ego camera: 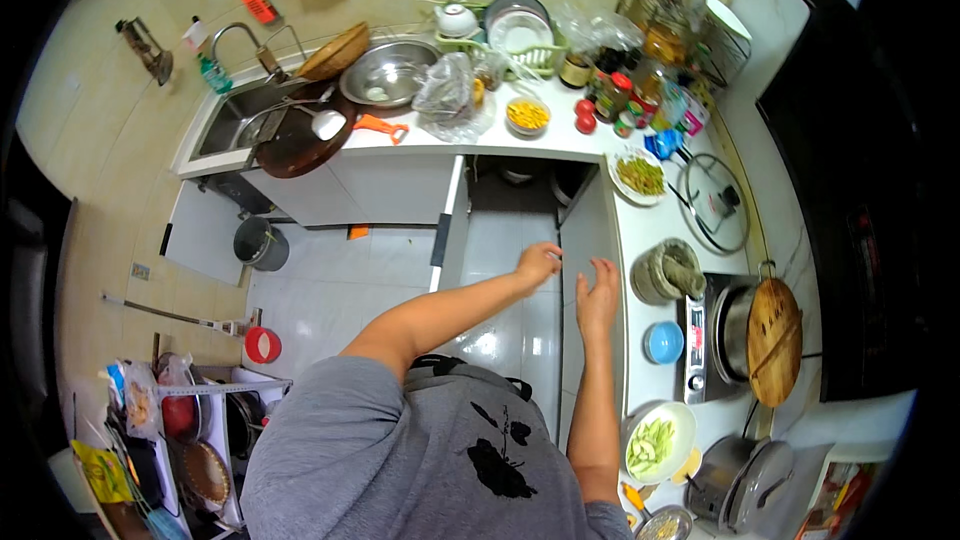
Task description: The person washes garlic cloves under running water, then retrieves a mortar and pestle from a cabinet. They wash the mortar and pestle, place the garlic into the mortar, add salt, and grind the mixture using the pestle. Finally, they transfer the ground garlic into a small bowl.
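Observation:
My left hand (pixel 538 267) is held in the air above the floor, fingers loosely curled, with nothing seen in it. To its right, my right hand (pixel 598 291) is raised beside the counter edge, its fingers apart and holding nothing. Nearest to it on the counter stands a stone mortar (pixel 651 279) with a pestle (pixel 684 277) leaning in it. Behind that, a steel pot (pixel 736 330) sits on an induction cooker (pixel 696 352), a round wooden lid (pixel 774 341) resting tilted against it. A blue bowl (pixel 664 342) and a white bowl (pixel 682 457) of sliced green vegetable are nearby.
An open cabinet door (pixel 450 228) juts out to the left of my hands. A glass lid (pixel 716 202) and a plate of chopped food (pixel 637 177) lie on the right counter. The far counter holds a sink (pixel 240 116), steel basin (pixel 390 73), peeler (pixel 382 127) and jars (pixel 613 95).

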### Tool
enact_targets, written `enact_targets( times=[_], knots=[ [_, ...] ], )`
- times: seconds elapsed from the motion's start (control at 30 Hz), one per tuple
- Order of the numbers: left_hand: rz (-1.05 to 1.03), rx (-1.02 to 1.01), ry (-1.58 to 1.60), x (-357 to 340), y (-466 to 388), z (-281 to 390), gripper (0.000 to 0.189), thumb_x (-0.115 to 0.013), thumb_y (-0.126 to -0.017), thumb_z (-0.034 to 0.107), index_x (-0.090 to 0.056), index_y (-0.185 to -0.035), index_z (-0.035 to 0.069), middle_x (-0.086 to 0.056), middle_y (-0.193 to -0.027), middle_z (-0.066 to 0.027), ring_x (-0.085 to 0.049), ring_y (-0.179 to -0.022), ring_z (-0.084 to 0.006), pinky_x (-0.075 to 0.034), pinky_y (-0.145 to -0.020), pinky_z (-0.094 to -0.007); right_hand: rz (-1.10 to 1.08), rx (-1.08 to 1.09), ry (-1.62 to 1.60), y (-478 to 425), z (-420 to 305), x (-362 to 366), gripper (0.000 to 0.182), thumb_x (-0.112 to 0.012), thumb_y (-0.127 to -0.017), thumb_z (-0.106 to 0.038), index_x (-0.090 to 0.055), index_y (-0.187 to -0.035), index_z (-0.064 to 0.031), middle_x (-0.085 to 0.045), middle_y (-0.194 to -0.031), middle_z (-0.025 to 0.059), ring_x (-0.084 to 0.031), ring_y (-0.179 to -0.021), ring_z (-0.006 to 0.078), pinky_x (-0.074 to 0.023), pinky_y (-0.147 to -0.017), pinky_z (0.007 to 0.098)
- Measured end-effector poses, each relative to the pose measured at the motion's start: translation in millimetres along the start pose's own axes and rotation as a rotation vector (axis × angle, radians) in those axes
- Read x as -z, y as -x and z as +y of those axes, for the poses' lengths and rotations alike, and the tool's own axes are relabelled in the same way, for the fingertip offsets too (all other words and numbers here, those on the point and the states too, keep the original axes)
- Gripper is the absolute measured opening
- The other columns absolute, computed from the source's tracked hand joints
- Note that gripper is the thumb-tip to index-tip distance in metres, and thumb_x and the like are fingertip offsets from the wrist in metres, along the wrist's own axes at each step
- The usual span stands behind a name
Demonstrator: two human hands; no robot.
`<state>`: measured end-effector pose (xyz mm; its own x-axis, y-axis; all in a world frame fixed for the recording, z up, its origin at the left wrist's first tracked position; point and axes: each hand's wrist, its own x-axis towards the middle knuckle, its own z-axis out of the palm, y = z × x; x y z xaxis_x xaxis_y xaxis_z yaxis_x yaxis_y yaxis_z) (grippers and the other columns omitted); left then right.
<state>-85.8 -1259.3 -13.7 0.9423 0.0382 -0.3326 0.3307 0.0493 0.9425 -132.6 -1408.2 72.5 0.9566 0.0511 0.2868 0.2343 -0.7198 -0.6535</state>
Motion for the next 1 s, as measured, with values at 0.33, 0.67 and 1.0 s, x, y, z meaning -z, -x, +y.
enact_targets(
  times=[0.33,0.67,1.0],
  knots=[
    [0.333,0.065,0.366,285.9,-4.0,23.1,0.017,-0.061,-0.092,0.023,-0.06,-0.09,0.006,-0.061,-0.072,-0.0036,-0.061,-0.063,-0.0122,-0.048,-0.055,-0.0227,-0.382,0.165,-0.039,-27.3,-152.7,-186.2,0.038,-0.067,-0.082,-0.017,-0.059,-0.117,-0.005,-0.048,-0.129,0.0188,-0.052,-0.113,0.0376,-0.0451,-0.093,0.0424],
    [0.496,0.039,0.402,482.0,28.8,26.8,0.01,-0.063,-0.087,0.016,-0.061,-0.088,0.007,-0.061,-0.077,-0.0034,-0.061,-0.067,-0.0124,-0.049,-0.059,-0.0226,-0.621,0.253,-0.017,-42.9,-260.6,-347.1,0.04,-0.069,-0.081,-0.023,-0.059,-0.117,-0.007,-0.05,-0.125,0.0186,-0.054,-0.111,0.0366,-0.0462,-0.092,0.0414],
    [0.514,0.014,0.48,552.6,25.7,53.2,0.017,-0.062,-0.091,0.024,-0.061,-0.087,0.008,-0.06,-0.074,-0.0021,-0.062,-0.068,-0.0125,-0.051,-0.062,-0.0242,-0.592,0.311,-0.066,-92.5,-298.2,-405.0,0.044,-0.069,-0.08,-0.02,-0.057,-0.119,-0.0074,-0.05,-0.124,0.0189,-0.055,-0.109,0.037,-0.0458,-0.092,0.0425]
  ],
)
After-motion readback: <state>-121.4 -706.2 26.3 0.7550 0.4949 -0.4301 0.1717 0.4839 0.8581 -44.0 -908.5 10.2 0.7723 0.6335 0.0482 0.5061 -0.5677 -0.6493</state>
